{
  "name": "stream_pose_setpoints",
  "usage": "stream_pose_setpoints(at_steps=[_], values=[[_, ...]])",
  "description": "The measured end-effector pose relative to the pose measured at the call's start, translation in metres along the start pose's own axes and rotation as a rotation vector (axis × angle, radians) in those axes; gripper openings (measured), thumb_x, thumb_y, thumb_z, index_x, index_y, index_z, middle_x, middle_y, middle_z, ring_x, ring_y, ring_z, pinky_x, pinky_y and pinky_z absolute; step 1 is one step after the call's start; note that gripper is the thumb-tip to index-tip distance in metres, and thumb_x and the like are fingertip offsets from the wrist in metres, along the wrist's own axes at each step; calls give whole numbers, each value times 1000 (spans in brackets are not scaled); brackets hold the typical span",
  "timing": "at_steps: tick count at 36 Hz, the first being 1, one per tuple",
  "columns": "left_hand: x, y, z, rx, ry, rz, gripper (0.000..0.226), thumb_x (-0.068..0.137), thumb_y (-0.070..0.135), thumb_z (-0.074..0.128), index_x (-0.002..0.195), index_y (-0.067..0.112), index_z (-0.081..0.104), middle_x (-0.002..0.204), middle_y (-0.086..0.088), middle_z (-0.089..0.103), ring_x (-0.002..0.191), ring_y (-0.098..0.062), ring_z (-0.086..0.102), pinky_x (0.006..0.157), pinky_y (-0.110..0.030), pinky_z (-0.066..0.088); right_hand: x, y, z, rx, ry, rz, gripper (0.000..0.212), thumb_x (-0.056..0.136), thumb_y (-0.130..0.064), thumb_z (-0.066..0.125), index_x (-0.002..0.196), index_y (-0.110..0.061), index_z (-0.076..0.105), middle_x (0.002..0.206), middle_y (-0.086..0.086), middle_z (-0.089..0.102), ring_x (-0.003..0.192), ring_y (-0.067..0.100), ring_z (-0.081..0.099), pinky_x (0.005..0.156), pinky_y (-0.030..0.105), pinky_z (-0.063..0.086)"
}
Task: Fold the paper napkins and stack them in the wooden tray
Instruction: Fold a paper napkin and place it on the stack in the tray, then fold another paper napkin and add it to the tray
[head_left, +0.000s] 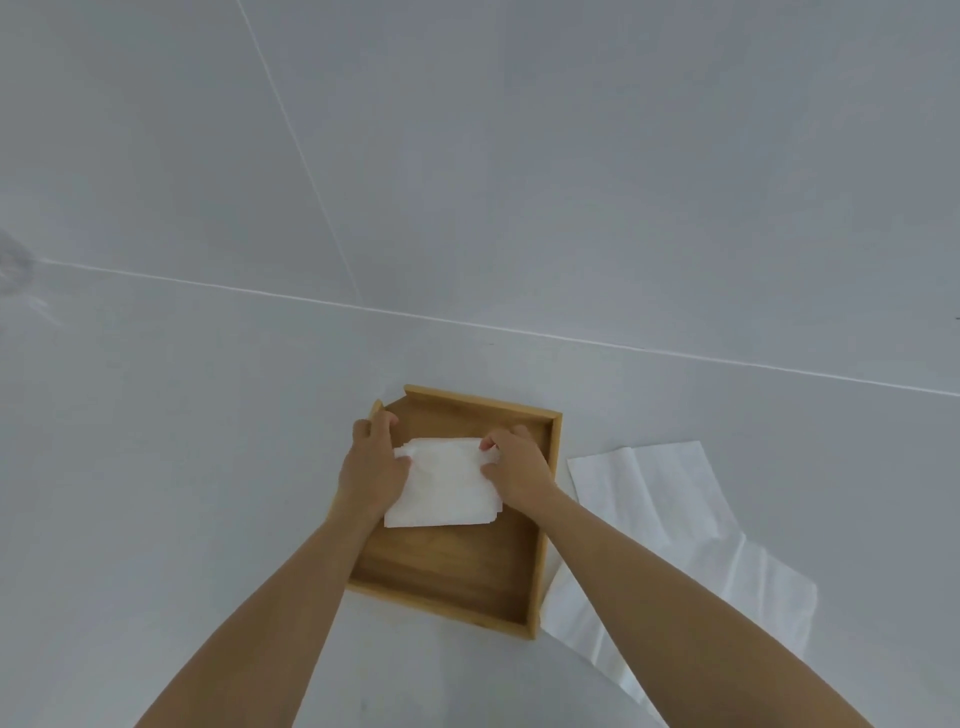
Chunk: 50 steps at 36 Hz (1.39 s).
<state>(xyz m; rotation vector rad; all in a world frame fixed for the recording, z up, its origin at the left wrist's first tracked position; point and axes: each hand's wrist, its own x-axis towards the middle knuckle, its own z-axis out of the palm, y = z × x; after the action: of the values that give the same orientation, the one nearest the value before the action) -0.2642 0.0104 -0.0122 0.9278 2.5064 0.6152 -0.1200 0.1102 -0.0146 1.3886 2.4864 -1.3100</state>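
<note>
White tiles with pale grout lines (467, 325) fill our view, floor and all. Nearest us, our bare forearms reach forward over the tray (540, 519), which sits on the floor. Unfolded napkins (675, 519) lie flat just right of it, one edge tucked against its side. Inside the tray, toward its far half, we hold the folded napkins (444, 483): our left hand (371, 460) pinches the left edge, our right hand (514, 462) pinches the right.
</note>
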Motion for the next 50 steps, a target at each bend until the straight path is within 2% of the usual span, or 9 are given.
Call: stream_pose_setpoints(at_steps=[5,7,11,19,23,29,34,47,50], values=[[-7,24,-5,-8,0,76,46,83,10,61,124,11,40,133,-12,39,101,-25,56,83,-33,46,-12,7,-27,48,54,-68,31,87,-9,54,118,-11,52,129,9,44,105,22,51,88,26,40],[-10,38,-3,-20,-16,135,45,84,13,62,125,13,42,133,-10,42,111,-24,53,87,-32,44,-18,14,-42,69,91,-68,31,86,-9,56,117,-11,52,128,10,46,98,20,52,84,23,39],[-19,70,6,-33,-59,226,43,84,19,62,124,13,45,128,-8,47,113,-23,50,85,-29,39,-32,38,-70,112,168,-29,33,86,-11,57,119,-11,50,123,12,47,81,14,46,76,24,39],[-39,127,46,-11,-263,408,35,85,19,56,119,15,51,121,-6,54,111,-21,51,90,-31,42,-71,97,-113,104,266,160,40,86,-15,59,124,-14,46,126,11,49,95,16,51,78,23,37],[-42,158,66,77,-365,511,34,88,17,52,122,14,51,123,-8,56,111,-22,53,91,-31,43,-88,126,-130,105,290,282,43,86,-16,60,126,-12,44,126,13,52,110,24,54,79,24,39],[-36,208,98,397,-476,710,41,92,8,40,132,18,42,133,-8,50,120,-26,49,99,-36,39,-97,156,-139,127,280,428,49,84,-18,61,128,-9,41,121,12,56,107,25,56,79,27,41],[-38,236,128,625,-508,888,55,88,-5,37,136,20,35,131,-13,46,114,-31,50,94,-39,41,-91,165,-133,100,238,507,53,84,-25,61,130,-10,39,127,8,54,116,25,51,92,34,47],[-31,257,167,747,-490,1060,44,81,-8,41,120,13,47,132,-16,38,117,-32,39,93,-40,36,-77,165,-124,-78,187,559,31,84,-26,58,109,-10,48,109,7,63,108,25,53,80,30,41],[-29,255,167,772,-451,1077,36,80,-10,42,109,8,50,131,-16,38,117,-33,38,94,-41,34,-75,165,-126,-47,169,552,10,83,-19,56,80,-16,48,86,2,57,97,23,51,74,29,39]])
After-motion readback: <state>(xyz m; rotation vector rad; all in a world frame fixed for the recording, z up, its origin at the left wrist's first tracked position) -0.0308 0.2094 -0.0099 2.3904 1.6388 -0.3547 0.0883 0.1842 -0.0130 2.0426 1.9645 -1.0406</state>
